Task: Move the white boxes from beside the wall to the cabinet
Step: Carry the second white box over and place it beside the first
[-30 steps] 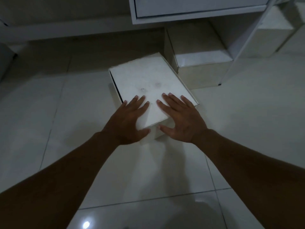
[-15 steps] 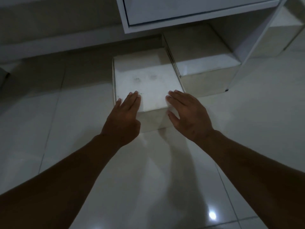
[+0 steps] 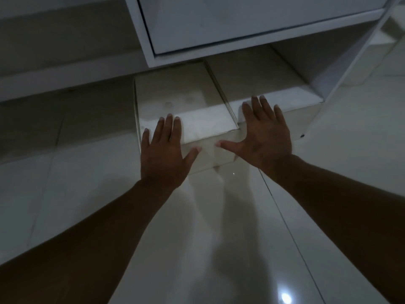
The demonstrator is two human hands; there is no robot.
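White cardboard box (image 3: 186,106), lid on, sits on the tiled floor (image 3: 65,172) with its far half under the bottom shelf of the white cabinet (image 3: 252,42). Its right side lies close against a second white box (image 3: 285,84) already lodged in the same floor-level opening; a narrow dark seam separates the two lids. The near end of the first box projects out past the cabinet's front edge.

Left hand (image 3: 164,154) lies flat, fingers straight and slightly spread, over the box's near left corner, thumb against the near face. Right hand (image 3: 265,137) is likewise flat and spread: its thumb reaches across to the near face of the first box, while its fingers extend over the near edge of the second box. Neither hand curls round anything.

Judgement: flat palms at the near end suit a sliding push along the floor, not a lift, and the box is being set parallel to its neighbour. Insertion appears partly complete. A further white box (image 3: 385,25) is dimly visible beyond the cabinet's right panel.
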